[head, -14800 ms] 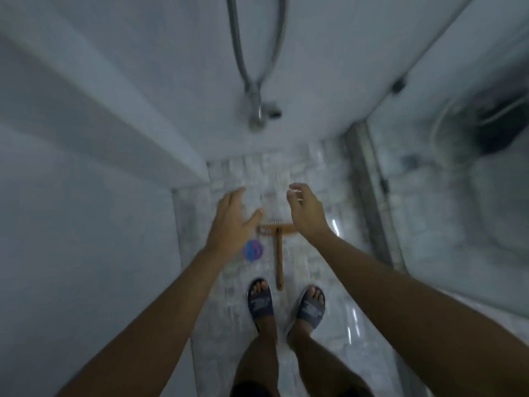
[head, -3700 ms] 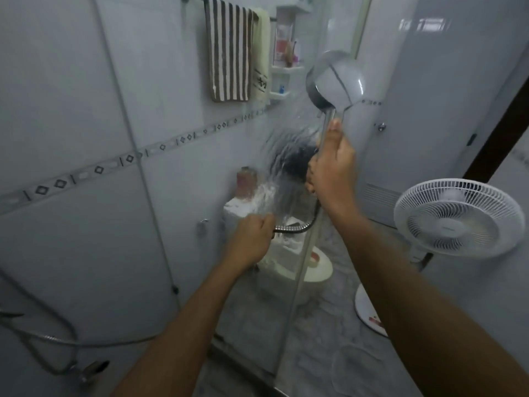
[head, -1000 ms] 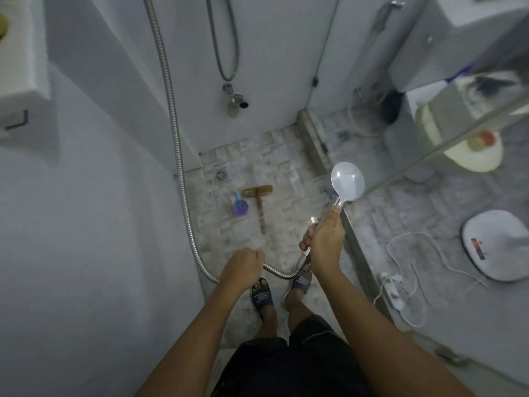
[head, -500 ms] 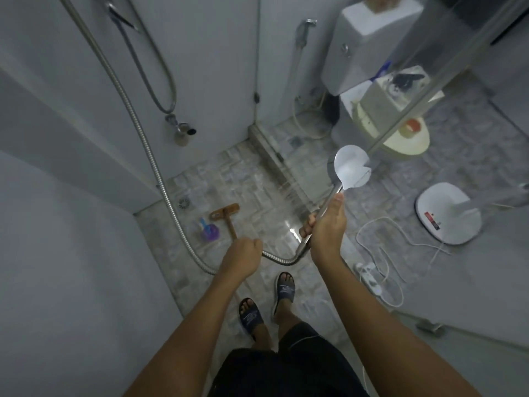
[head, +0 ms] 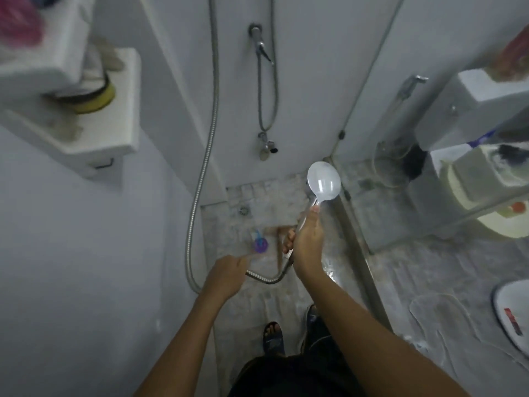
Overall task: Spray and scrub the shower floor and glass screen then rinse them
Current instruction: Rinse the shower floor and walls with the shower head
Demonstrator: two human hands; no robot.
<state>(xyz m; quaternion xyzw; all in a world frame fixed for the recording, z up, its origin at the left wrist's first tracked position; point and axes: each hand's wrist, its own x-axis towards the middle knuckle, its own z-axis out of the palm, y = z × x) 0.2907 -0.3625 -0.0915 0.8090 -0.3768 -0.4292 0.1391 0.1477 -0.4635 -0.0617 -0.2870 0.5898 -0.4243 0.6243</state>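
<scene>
My right hand [head: 307, 239] grips the handle of the chrome shower head [head: 323, 181], held face down over the tiled shower floor [head: 266, 207]. My left hand [head: 227, 275] holds the metal hose [head: 206, 156] where it loops below the handle. A purple spray bottle [head: 259, 243] lies on the floor beside a wooden-handled scrub brush [head: 277, 239], which is partly hidden behind my right hand. The glass screen [head: 429, 173] stands to the right of the shower floor.
A floor drain [head: 243, 210] sits near the back wall, under a tap [head: 267, 147]. A white wall shelf [head: 94, 110] juts out at upper left. Beyond the glass are a toilet [head: 472, 179], a fan base [head: 512, 313] and a white cable [head: 435, 313]. My sandalled feet [head: 273, 336] stand on the wet tiles.
My view has swung left, back over the shower floor, away from the fan base and toilet. Both hands keep hold of the shower head and hose.
</scene>
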